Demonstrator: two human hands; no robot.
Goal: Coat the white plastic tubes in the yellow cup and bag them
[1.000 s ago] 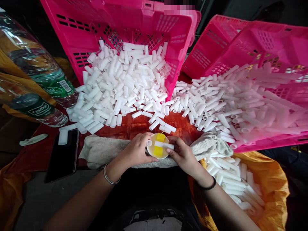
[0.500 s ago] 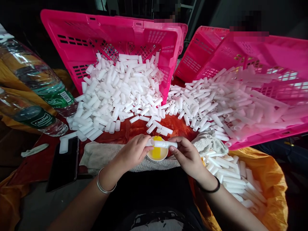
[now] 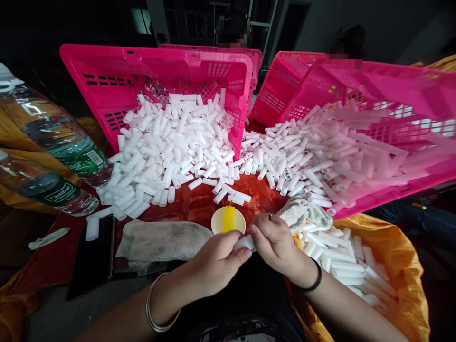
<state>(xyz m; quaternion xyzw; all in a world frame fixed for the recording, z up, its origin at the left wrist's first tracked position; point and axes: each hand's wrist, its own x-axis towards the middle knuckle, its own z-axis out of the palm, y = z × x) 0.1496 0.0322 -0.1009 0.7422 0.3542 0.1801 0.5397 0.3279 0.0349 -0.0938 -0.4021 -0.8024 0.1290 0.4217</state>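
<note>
My left hand (image 3: 217,263) and my right hand (image 3: 276,242) meet low in the middle, both closed on one short white plastic tube (image 3: 246,243) that shows only between the fingers. Just beyond the hands stands a small white cup (image 3: 228,221) with a yellow piece in it. A grey-white cloth (image 3: 162,240) lies under and beside the cup. Behind, white tubes (image 3: 178,147) spill out of a tipped pink crate (image 3: 156,80), and more tubes (image 3: 313,156) spill from a second pink crate (image 3: 392,95) on the right.
Two clear water bottles (image 3: 57,137) lie at the left. A black phone (image 3: 93,254) lies on the red cover by a loose tube. An orange bag (image 3: 395,256) at the right holds several white tubes. Further pink crates stand behind.
Both hands have drawn back from over the cup toward me, still holding the tube. The view has tilted up, so the crates sit lower in the picture.
</note>
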